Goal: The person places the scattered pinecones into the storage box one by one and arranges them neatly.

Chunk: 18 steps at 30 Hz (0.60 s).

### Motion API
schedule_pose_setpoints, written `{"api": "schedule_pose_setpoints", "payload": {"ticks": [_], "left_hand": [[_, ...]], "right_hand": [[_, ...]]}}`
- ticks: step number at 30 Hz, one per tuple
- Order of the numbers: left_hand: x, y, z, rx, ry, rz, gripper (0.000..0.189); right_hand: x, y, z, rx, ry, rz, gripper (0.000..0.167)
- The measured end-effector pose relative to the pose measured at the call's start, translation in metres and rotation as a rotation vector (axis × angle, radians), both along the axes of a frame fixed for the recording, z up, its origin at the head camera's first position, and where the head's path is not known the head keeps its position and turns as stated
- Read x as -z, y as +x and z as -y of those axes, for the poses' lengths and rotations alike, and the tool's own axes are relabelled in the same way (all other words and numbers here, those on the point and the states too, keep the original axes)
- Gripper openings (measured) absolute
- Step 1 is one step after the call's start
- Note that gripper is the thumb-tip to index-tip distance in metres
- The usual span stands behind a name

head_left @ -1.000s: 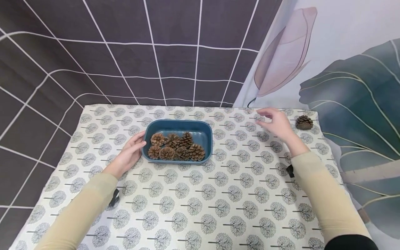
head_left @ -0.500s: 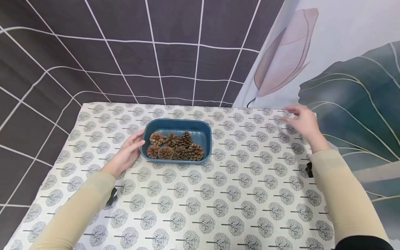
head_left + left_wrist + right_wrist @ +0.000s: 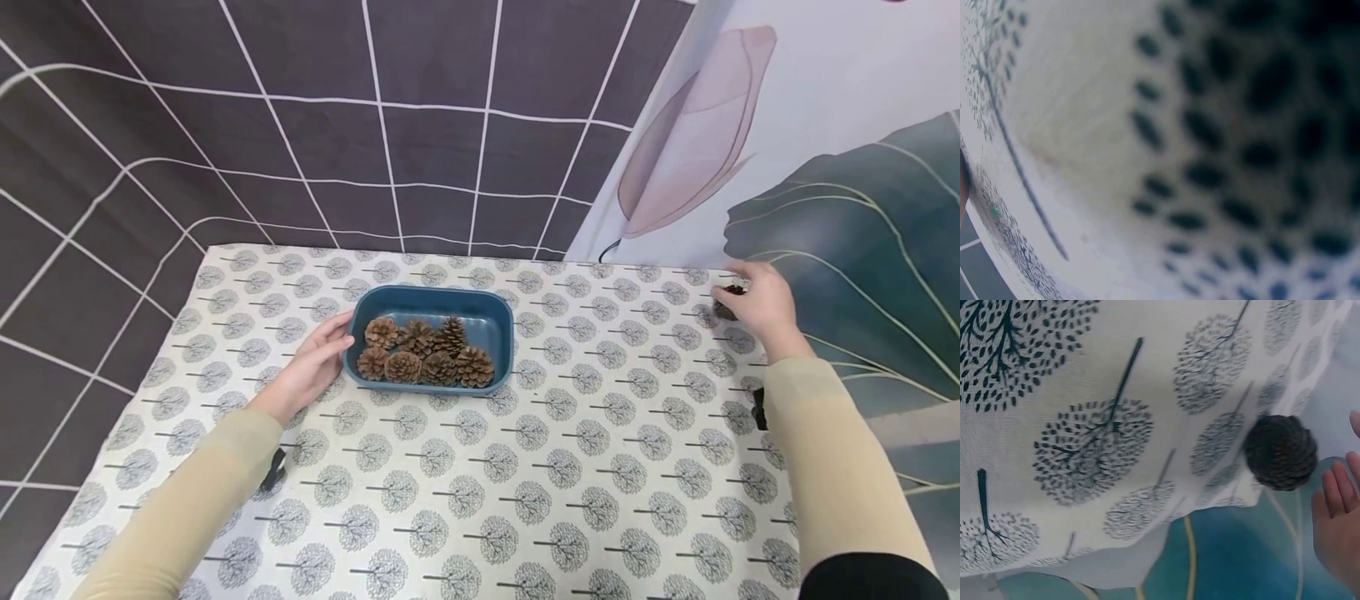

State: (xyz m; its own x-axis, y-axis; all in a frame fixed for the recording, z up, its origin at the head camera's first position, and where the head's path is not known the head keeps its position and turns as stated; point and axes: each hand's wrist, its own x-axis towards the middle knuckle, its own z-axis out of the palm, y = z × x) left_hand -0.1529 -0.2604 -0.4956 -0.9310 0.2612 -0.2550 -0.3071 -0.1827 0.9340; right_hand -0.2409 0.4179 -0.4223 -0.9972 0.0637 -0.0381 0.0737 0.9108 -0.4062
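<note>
A blue rectangular tub (image 3: 504, 333) with rounded corners stands on the table, several brown pine cones (image 3: 403, 367) grouped in its near part. My left hand (image 3: 318, 362) rests against the tub's left side, fingers fairly straight along the outside wall. At the table's far right corner, my right hand (image 3: 763, 304) reaches around a lone dark pine cone (image 3: 727, 307), partly hidden behind the thumb and fingers. The right wrist view shows this pine cone (image 3: 1282, 453) on the cloth's edge, with the fingers (image 3: 1334, 487) spread beside it and a gap between. In the left wrist view only blurred cloth shows clearly.
A white cloth printed with grey trees (image 3: 525, 467) covers the table. Behind it hangs a dark curtain (image 3: 427, 142) with white grid lines. On the right, a leaf-patterned curtain (image 3: 877, 208) borders the table edge, close to the lone cone.
My right hand has moved right across the back of the table, from well left of the lone pine cone to around it. My left hand and the tub stay in place.
</note>
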Motion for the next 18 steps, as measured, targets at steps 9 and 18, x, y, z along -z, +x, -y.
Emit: {"api": "schedule_pose_setpoints", "payload": {"ticks": [9, 18], "left_hand": [[-0.003, 0.0, 0.001, 0.001, -0.008, -0.019, 0.059], [0.001, -0.001, 0.001, 0.014, -0.012, -0.009, 0.062]], "right_hand": [[0.019, -0.009, -0.01, 0.155, -0.028, 0.05, 0.073], [0.025, -0.011, -0.012, 0.191, 0.021, 0.111, 0.077]]}}
